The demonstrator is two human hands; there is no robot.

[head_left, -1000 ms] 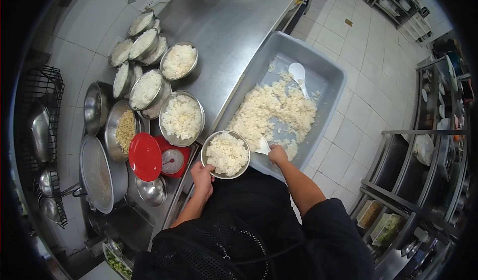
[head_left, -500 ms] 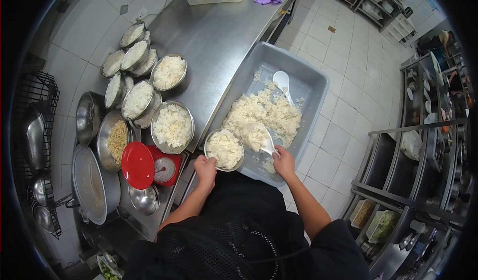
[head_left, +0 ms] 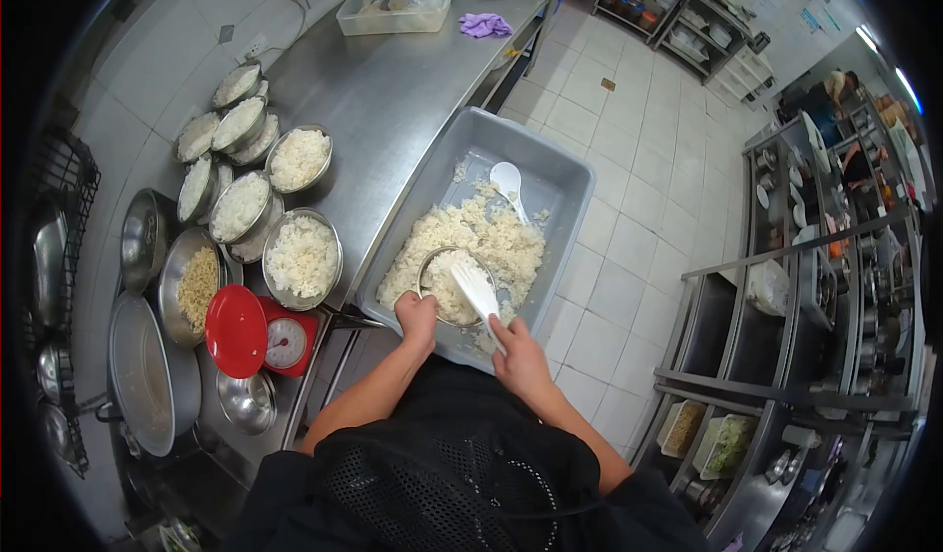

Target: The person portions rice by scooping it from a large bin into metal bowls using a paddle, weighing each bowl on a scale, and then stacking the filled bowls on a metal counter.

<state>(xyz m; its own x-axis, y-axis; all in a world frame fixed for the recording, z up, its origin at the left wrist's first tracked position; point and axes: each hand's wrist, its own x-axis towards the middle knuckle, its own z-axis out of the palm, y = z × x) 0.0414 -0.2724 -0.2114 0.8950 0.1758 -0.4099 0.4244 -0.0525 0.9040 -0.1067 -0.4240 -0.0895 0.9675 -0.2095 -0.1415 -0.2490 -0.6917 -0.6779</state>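
Note:
My left hand (head_left: pixel 416 318) is closed on the rim of a metal bowl (head_left: pixel 424 275) filled with rice, held over the grey tub (head_left: pixel 580 208). In my right hand (head_left: pixel 519 354) is a white paddle (head_left: pixel 477 293), its blade resting on the rice in the bowl. Loose rice (head_left: pixel 511 243) covers much of the tub's bottom. A second white spoon (head_left: pixel 508 184) lies at the tub's far side, its handle reaching toward the rice.
Several rice-filled bowls (head_left: pixel 303 257) stand stacked on the steel counter (head_left: pixel 354 90) at the left. Beside them are a red scale (head_left: pixel 287 343), a bowl of chopped bits (head_left: pixel 199 292) and a large pot (head_left: pixel 147 375). Shelving (head_left: pixel 786 356) stands right; a person (head_left: pixel 833 95) is far back.
The bowl in my left hand has moved from the tub's near-left edge to over the rice. The paddle has come up from the loose rice onto the bowl. The view has shifted.

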